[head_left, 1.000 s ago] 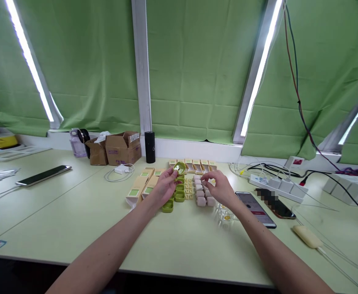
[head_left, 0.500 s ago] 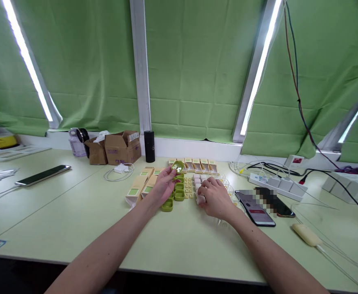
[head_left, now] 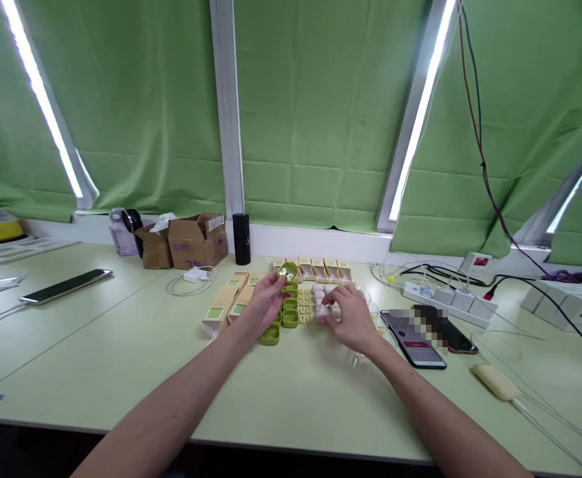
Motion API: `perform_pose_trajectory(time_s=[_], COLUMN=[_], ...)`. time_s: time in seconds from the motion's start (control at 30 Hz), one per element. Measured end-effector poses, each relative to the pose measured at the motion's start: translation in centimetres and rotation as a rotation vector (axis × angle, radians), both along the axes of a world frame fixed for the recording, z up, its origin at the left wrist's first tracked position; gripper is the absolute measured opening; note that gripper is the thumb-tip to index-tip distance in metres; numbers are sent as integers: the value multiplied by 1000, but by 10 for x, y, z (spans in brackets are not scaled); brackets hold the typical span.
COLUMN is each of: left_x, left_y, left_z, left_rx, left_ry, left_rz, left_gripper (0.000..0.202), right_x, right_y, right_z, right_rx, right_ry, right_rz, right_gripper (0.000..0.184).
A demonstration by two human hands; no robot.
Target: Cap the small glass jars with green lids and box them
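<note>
My left hand (head_left: pixel 265 302) is closed on a small green square case (head_left: pixel 287 271), held up and tilted so its pale inside shows. Below it on the table stand several more green cases (head_left: pixel 289 318) in rows. To their right lie columns of small yellowish pieces (head_left: pixel 304 307). My right hand (head_left: pixel 349 317) pinches a small pale pinkish block (head_left: pixel 323 311) at the near end of a row of similar blocks (head_left: pixel 318 291). Clear round plastic pieces (head_left: pixel 373 309) lie beyond my right hand, partly hidden by it.
Paper boxes with green labels (head_left: pixel 217 313) lie left of the cases, and a row of open boxes (head_left: pixel 318 269) stands behind. Two phones (head_left: pixel 415 342), a power strip (head_left: pixel 450 302) with cables and a cream mouse-shaped device (head_left: pixel 496 381) are on the right. A black cylinder (head_left: pixel 241 239) and cardboard boxes (head_left: pixel 198 242) stand at the back.
My right hand has lifted slightly, with the pale block now between thumb and fingertips and more of it showing. My left hand keeps the green case in nearly the same place.
</note>
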State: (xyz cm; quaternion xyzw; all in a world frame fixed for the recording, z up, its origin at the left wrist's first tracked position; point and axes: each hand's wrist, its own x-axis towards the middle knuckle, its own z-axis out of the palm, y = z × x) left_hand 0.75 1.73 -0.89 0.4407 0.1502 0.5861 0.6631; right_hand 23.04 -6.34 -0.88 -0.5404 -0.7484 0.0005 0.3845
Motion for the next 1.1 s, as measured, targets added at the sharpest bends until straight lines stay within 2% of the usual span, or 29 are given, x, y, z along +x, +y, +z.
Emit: perform_pose_trajectory(time_s=[0.07,0.17,0.27,0.53,0.8,0.93,1.03,1.1], left_x=[0,1,1,4,5,5,6,6], left_y=[-1,-3,-6,-5,-12,-13,-11,-11], left_z=[0,2,4,2,5,4,2,0], left_rx=[11,36,75,105,105,120,134,149], left_ry=[14,45,73,105,162,194,226,251], left_rz=[8,5,-3,0,28,48,78,101], left_gripper=[38,40,43,54,60,62,63,61], right_x=[1,1,1,-5,-19,-25,-27,-27], right_y=[4,9,13,8,13,19,22,23], right_z=[2,2,-1,1,13,19,13,7], right_rx=[-72,-262,-374,-479,-321,-293,-228,-216], right_ry=[426,1014,1299,1412,1414,1379,1373,1364], right_rz=[118,352,471,569,590,540,458,418], right_gripper=[21,34,38,38,43,45,53,52])
